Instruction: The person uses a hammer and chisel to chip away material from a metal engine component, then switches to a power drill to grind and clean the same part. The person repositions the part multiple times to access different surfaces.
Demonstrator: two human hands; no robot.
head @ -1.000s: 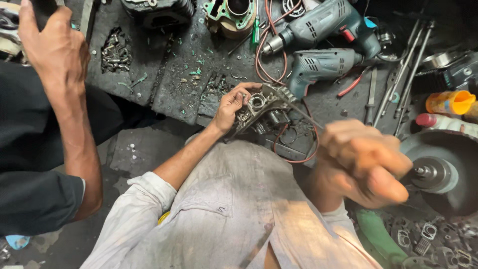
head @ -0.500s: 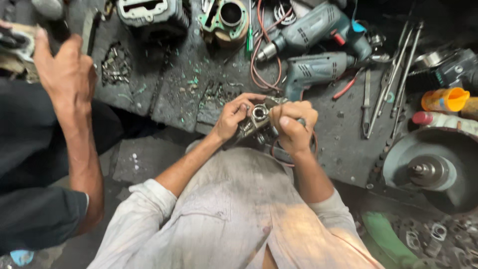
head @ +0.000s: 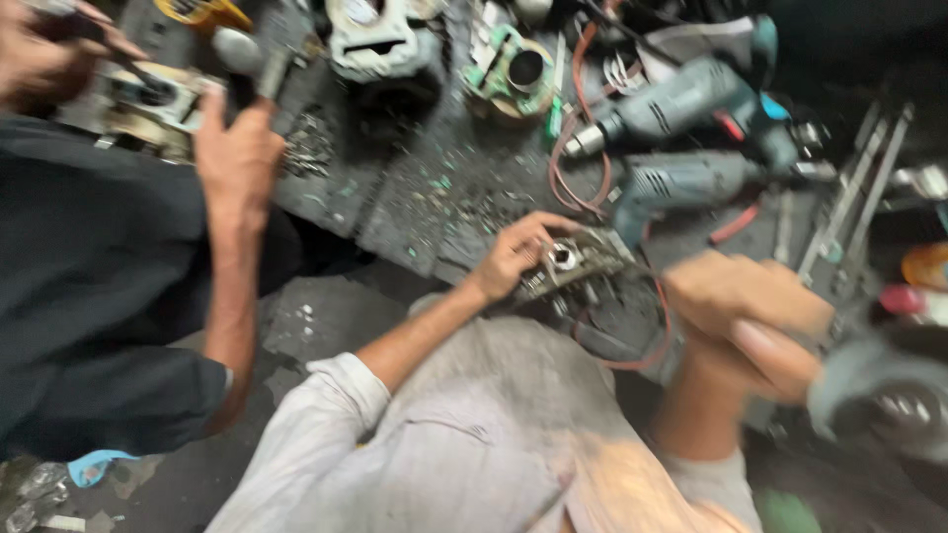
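My left hand [head: 512, 253] grips a small grey metal engine part [head: 573, 263] with a round bore, held on the dark workbench edge [head: 425, 232]. My right hand [head: 752, 314] is off the part, to its right. It is blurred, its fingers are curled, and I cannot tell whether it holds anything. It is next to a grey round disc [head: 879, 390]. A red wire loop [head: 642, 360] lies under the part. My pale sleeves and lap fill the bottom of the view.
Two grey power drills [head: 681, 138] lie at the back right beside long metal rods [head: 849, 202]. Engine cylinders [head: 380, 39] and a green-edged housing [head: 518, 71] stand at the back. On the left, a person in black has a hand [head: 237, 148] on a tool handle.
My right hand has let go of the metal part and swung right toward the disc. My left hand keeps hold of the part. The other person's hand has shifted right.
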